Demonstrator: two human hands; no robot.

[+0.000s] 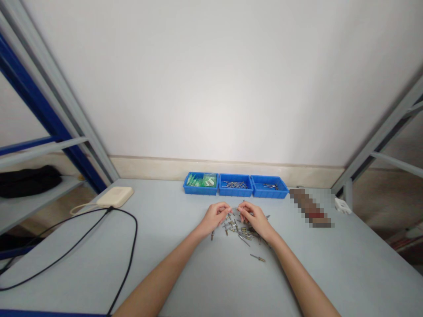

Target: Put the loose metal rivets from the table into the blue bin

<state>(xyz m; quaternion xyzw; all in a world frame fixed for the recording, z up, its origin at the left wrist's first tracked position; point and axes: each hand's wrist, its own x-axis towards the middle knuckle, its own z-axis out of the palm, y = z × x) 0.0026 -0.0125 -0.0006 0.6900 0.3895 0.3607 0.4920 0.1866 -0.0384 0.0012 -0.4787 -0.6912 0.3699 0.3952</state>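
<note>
While the grey bench (214,286) fills the lower frame, three blue bins (235,193) line its back edge, just below centre. Left hand (215,217) and right hand (257,220) work close together in front, fingers of both pinched at the tips on one thin metal piece (234,208), small and blurred. Green packets (209,180) in the left bin. Loose rivets (246,231) scattered between and below the hands, lower centre; one well apart, nearer the bottom edge.

Here your right hand (256,218) covers some metal pins (243,230); whatever's between your fingertips (240,205) is too small to tell; pixels blur that brown item (312,207)!
</note>
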